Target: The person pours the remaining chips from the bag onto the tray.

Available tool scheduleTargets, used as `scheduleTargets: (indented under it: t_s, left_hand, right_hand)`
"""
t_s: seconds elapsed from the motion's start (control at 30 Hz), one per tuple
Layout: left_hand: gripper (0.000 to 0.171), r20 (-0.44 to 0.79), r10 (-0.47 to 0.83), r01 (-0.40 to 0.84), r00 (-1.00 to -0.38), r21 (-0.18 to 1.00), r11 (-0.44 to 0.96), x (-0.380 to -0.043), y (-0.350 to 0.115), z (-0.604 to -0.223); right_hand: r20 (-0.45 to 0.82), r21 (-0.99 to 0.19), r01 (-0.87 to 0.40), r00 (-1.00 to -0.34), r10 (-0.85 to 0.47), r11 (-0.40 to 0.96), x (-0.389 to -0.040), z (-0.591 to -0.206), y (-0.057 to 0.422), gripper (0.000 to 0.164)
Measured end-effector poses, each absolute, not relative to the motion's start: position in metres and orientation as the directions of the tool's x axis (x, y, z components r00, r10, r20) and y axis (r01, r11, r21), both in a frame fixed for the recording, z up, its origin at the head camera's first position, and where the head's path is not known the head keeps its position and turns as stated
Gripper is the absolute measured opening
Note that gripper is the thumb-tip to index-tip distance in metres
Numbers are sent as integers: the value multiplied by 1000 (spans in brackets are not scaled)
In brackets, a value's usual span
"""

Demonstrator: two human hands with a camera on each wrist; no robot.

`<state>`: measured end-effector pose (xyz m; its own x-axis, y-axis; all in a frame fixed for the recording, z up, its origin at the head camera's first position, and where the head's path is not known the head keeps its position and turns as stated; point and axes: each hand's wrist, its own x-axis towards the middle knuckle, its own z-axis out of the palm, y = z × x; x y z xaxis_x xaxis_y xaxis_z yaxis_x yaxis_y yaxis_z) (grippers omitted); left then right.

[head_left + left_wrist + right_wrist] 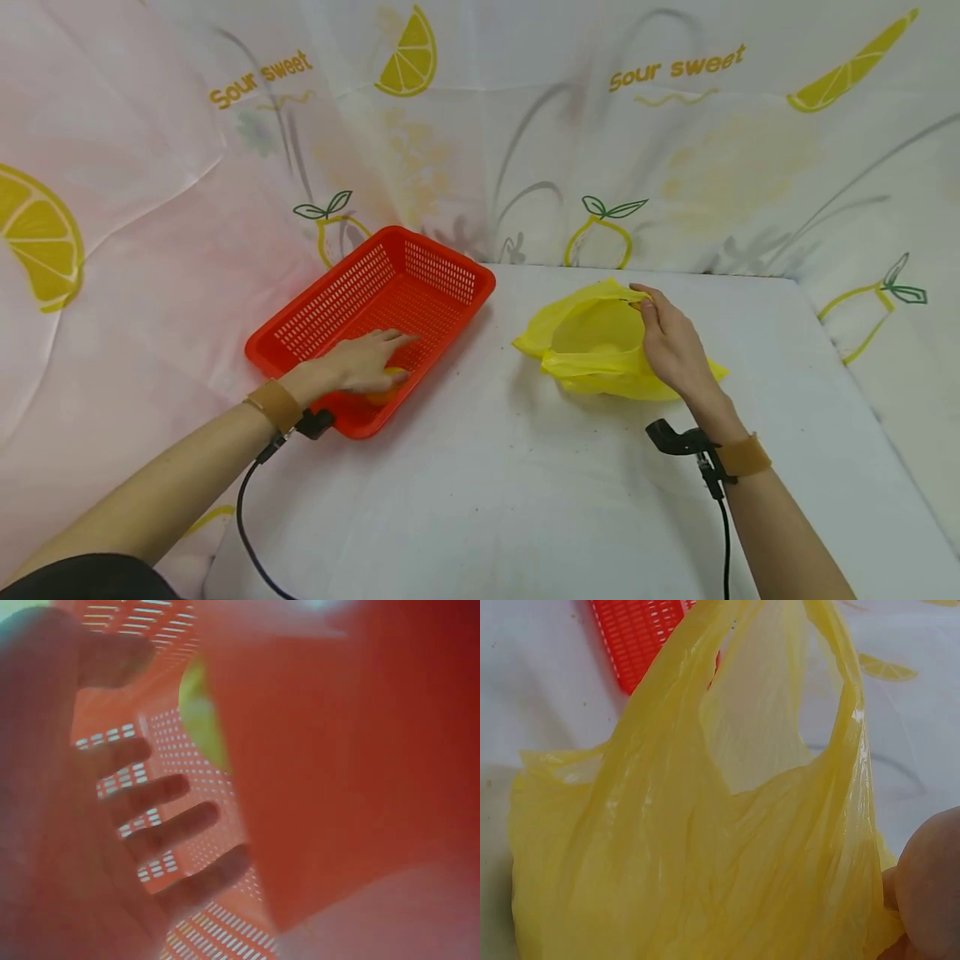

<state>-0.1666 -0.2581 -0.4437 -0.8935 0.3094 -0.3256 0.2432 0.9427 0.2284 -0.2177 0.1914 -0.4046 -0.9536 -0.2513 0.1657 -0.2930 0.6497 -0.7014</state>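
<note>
My left hand (pixel 360 362) reaches down into a red plastic basket (pixel 303 329), its fingers spread. Under the palm and thumb lies a round, yellow-orange thing (pixel 384 393), mostly hidden by the hand. In the left wrist view, that yellow thing (pixel 196 712) shows past the basket's near wall, apart from the straight fingers (pixel 180 829). To the right, my right hand (pixel 671 342) pinches the rim of a thin yellow plastic bag (pixel 611 379) and holds its mouth apart. The bag (pixel 667 855) fills most of the right wrist view, with the right thumb (pixel 934 885) at its edge.
Basket and bag stand on a white-covered table (pixel 480 500), a stretch of its surface between them. Behind hangs a white curtain (pixel 480 125) printed with lemons and words. Wrist cameras with black cables (pixel 251 550) trail from both forearms.
</note>
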Motion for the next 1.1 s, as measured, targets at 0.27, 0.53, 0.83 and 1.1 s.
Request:
scheduleTargets:
  t_s: [0.27,0.53,0.83,1.1]
  left_hand:
    - [63,-464,367,271,-806,261,927,-160,-257,-448]
    - [59,-473,402,302,-784,275,913,-163,-255,-445]
    - [56,-439,330,229,-836,267,936,-174,-256,-420]
    - [43,-365,352,259,-862,280,925,-176,-258,-418]
  right_hand:
    - [154,-701,-280,-958,-243,656,-217,-404,193,49]
    - [133,-701,-262,-962,-239,663,-217,-404,194,50]
    - [160,-688,-281,-958,-238,669,-218,-404,195,50]
    - [156,-683,-274,-960,-232,677,-220,-405,193,48]
